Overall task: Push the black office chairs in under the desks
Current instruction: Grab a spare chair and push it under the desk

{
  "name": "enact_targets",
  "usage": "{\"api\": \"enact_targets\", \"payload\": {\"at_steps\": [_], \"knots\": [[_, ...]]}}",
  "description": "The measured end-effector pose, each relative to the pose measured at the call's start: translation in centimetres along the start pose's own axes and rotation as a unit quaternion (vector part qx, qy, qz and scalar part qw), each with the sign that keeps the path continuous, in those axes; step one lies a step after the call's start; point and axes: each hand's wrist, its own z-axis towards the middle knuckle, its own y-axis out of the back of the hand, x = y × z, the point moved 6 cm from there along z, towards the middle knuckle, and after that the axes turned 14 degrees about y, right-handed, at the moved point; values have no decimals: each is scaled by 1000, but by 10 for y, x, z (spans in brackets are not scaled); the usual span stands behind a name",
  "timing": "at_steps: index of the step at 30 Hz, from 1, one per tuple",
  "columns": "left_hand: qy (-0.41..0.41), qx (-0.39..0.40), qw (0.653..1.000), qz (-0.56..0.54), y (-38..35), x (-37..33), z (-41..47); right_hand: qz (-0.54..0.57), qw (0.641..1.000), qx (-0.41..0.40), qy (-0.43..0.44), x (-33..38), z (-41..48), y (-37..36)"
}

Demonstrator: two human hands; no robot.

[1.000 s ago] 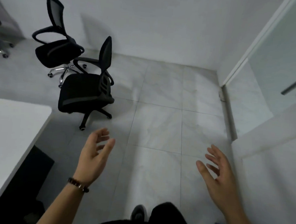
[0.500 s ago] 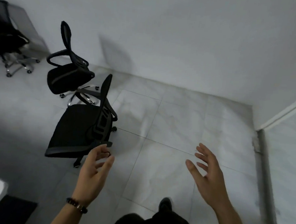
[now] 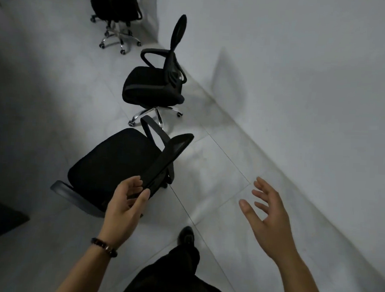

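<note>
- The nearest chair point(image 3: 114, 164) stands out on the open tiled floor point(image 3: 208, 169), directly ahead of the person, with its backrest point(image 3: 168, 158) turned towards them.
- The left hand point(image 3: 126, 202) is cupped at the near end of the backrest, thumb on one side and fingers on the other; contact looks likely, but a firm grip cannot be confirmed.
- The right hand point(image 3: 268, 212) is spread wide open, holding nothing, well to the right of the chair.
- No chair is tucked in as far as can be seen, so the job looks barely begun.
- A second chair point(image 3: 154, 85) stands just beyond, near the wall point(image 3: 303, 62), and a third chair point(image 3: 116, 10) farther back.
- No desk shows clearly; the second chair's wheeled base sits close to the first chair's armrest and might snag.
</note>
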Motion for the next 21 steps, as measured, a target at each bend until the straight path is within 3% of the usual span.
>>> {"api": "enact_targets", "payload": {"at_steps": [7, 10, 12, 14, 16, 19, 21], "knots": [[15, -121, 992, 41, -8, -59, 86, 21, 984, 169, 58, 0, 181, -48], [71, -173, 979, 76, -13, -43, 113, 3, 960, 270, 68, -23, 236, -98], [145, -196, 950, 194, -20, -15, 128, -33, 937, 339, 79, -42, 261, -137], [280, -158, 874, 363, -31, 26, 131, -88, 902, 408, 113, -60, 277, -179], [401, -89, 826, 385, -49, 66, 120, -136, 846, 484, 175, -79, 278, -220], [448, -85, 812, 364, -82, 91, 110, -205, 734, 605, 231, -120, 265, -261], [445, -119, 807, 369, -91, 87, 113, -255, 686, 622, 280, -141, 265, -266]]}}
